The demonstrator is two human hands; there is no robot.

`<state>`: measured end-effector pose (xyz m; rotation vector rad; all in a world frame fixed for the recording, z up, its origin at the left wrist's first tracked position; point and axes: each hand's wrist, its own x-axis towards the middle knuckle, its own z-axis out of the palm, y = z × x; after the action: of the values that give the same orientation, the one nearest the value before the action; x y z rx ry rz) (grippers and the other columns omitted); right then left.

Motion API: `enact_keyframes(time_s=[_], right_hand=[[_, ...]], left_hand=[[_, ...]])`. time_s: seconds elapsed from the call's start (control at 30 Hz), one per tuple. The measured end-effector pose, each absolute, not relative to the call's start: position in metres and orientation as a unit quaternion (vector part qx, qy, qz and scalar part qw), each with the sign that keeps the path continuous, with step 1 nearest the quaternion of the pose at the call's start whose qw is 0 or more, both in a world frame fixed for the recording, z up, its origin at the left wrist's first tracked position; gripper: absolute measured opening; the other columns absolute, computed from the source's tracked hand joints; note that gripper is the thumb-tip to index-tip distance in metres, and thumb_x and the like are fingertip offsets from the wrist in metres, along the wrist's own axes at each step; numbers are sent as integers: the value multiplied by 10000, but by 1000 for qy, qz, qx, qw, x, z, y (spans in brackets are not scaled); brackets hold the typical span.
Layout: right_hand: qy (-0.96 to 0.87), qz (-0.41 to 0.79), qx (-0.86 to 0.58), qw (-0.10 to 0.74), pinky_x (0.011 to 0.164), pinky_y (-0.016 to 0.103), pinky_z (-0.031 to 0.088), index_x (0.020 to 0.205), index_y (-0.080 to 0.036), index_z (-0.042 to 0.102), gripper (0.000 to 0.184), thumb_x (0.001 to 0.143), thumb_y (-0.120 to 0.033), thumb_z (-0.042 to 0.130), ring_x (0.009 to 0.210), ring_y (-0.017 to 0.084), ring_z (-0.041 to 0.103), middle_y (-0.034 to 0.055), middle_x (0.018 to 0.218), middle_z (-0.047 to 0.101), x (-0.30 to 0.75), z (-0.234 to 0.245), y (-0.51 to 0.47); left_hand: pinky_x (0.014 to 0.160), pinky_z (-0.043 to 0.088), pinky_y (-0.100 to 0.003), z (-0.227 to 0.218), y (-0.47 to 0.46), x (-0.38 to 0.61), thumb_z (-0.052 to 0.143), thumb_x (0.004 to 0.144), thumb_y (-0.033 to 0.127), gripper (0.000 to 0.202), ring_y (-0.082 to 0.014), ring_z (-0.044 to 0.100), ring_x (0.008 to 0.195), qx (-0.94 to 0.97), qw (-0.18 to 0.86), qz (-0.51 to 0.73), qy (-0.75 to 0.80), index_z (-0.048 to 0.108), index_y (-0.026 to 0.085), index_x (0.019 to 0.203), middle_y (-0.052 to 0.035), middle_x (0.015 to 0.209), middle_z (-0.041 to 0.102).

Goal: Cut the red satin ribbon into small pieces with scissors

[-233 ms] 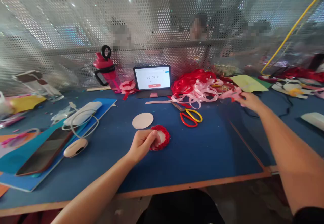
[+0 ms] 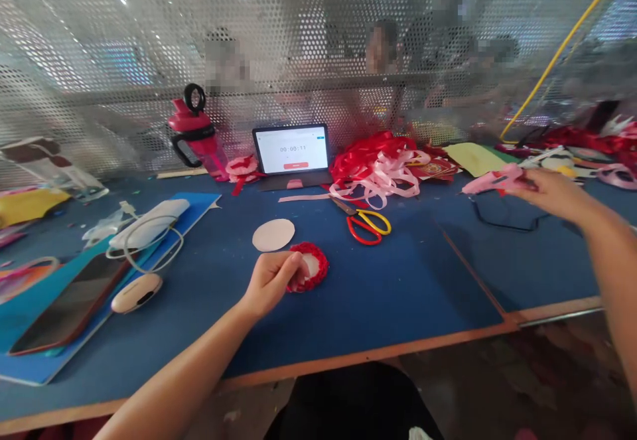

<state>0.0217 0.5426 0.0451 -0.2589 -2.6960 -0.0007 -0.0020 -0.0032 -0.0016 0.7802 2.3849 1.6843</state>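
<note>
Between the thumb and fingers of my left hand [image 2: 273, 277] is the near-left edge of a red ruffled ribbon rosette [image 2: 322, 269], whose pale round centre shows. My right hand [image 2: 552, 191], out at the right, is closed around a pink glue gun [image 2: 492, 180] with its nozzle pointing left. A dark cord [image 2: 507, 226] lies on the table below the gun. Just behind the rosette rests a flat pale paper disc [image 2: 273, 235]. Scissors [image 2: 368, 224] with one red and one yellow handle lie between the two hands, nearer the left.
Red and pink ribbons [image 2: 381, 168] are heaped at the back beside a tablet [image 2: 291, 149] showing a timer. A pink bottle [image 2: 199, 138] stands left of it. A phone [image 2: 70, 300] and a white power bank [image 2: 149, 221] lie on blue folders. Perforated metal rises behind the table.
My right hand has moved further right with the glue gun. The left hand keeps its grip on the rosette, while the whole view has shifted slightly.
</note>
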Motion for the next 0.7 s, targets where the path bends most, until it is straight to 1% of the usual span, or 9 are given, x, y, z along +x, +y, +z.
enact_keyframes(time_s=[0.07, 0.13, 0.17, 0.23, 0.33, 0.4, 0.47, 0.57, 0.7], right_hand=[[-973, 107, -95, 184, 575, 329, 452, 836, -180, 601, 544, 714, -701, 502, 665, 224, 583, 120, 771, 651, 44, 50, 536], [-936, 295, -107, 162, 603, 331, 485, 983, -186, 576, 639, 647, -729, 559, 723, 226, 595, 114, 881, 661, 59, 46, 518], [-910, 366, -116, 154, 608, 324, 495, 986, -188, 567, 643, 625, -719, 605, 710, 210, 590, 108, 891, 659, 63, 41, 505], [-887, 431, -93, 136, 616, 306, 496, 941, -183, 569, 590, 649, -691, 634, 666, 178, 564, 89, 832, 650, 66, 29, 476], [-888, 450, -19, 93, 651, 304, 499, 941, -171, 560, 527, 727, -651, 609, 659, 170, 559, 49, 739, 619, 59, 9, 432], [-890, 451, 10, 61, 640, 301, 504, 990, -172, 566, 501, 759, -615, 604, 649, 172, 566, 40, 732, 623, 53, -4, 408], [-892, 449, 37, 36, 664, 316, 519, 1042, -175, 569, 507, 765, -598, 604, 696, 195, 602, 60, 818, 657, 48, -15, 389], [-906, 416, 78, 20, 767, 380, 529, 1114, -171, 548, 518, 794, -578, 564, 844, 259, 645, 105, 977, 676, 43, -25, 370], [-926, 362, 109, -12, 832, 428, 521, 1102, -165, 575, 465, 824, -534, 531, 931, 302, 650, 126, 1021, 684, 46, -23, 366]], left_hand=[[428, 398, -165, -2, -3, -3, 408, 892, 504, 540, -73, 504, 417, 266, 61, 552, 788, 634, 107, 604, -27, 477, 562], [427, 396, -161, -3, -2, -3, 411, 890, 504, 537, -70, 501, 415, 271, 65, 551, 786, 633, 107, 604, -24, 475, 562], [426, 396, -160, -3, -2, -3, 413, 888, 504, 534, -69, 502, 414, 269, 67, 553, 786, 633, 107, 606, -24, 477, 565], [421, 395, -158, -3, 0, -3, 422, 883, 506, 529, -69, 504, 410, 262, 68, 554, 787, 632, 106, 606, -25, 478, 569], [410, 391, -159, -3, 0, -3, 434, 873, 503, 522, -69, 504, 400, 243, 60, 553, 795, 629, 104, 598, -28, 478, 574], [408, 392, -158, -4, -1, -3, 438, 869, 499, 517, -68, 504, 394, 231, 56, 551, 800, 631, 103, 598, -29, 477, 575], [410, 393, -157, -4, -2, -3, 435, 869, 495, 516, -66, 505, 392, 223, 54, 550, 803, 637, 101, 605, -30, 476, 575], [410, 396, -154, -4, -4, -4, 428, 873, 498, 521, -66, 508, 393, 228, 55, 550, 802, 639, 99, 613, -27, 471, 569], [416, 405, -156, -3, -5, -3, 427, 874, 507, 526, -70, 517, 404, 243, 58, 548, 798, 637, 100, 616, -28, 476, 569]])
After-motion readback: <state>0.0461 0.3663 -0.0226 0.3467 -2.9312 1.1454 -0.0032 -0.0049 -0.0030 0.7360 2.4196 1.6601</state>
